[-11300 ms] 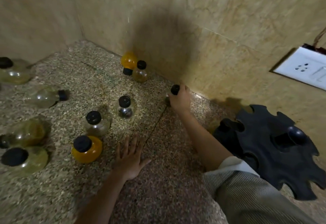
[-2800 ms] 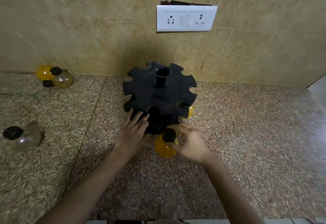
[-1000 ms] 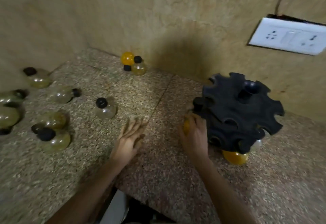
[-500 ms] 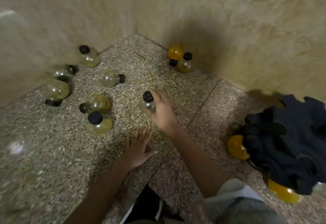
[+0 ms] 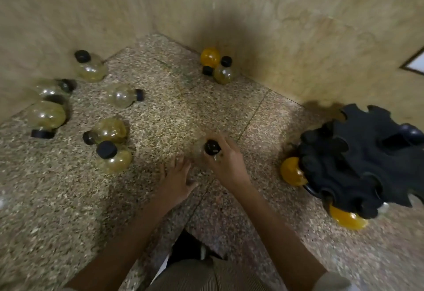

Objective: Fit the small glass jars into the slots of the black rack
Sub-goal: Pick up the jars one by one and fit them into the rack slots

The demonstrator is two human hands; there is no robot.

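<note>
Lying on their sides at the left, several loose jars [image 5: 110, 130] crowd together on the counter [image 5: 68, 199], and a careless sweep of an arm could set the round ones rolling. The left hand [image 5: 176, 177] rests flat on the counter, fingers spread, holding nothing. Just beside it, the right hand [image 5: 227, 163] curls round a clear jar [image 5: 199, 152] below its black cap [image 5: 212, 148]. Smooth glass held this way could slip during the carry. Well apart at the right, the black rack [image 5: 367, 160] already holds two amber jars [image 5: 292, 172]. A jar pushed in off-line could jam at the slot or tip the rack.
</note>
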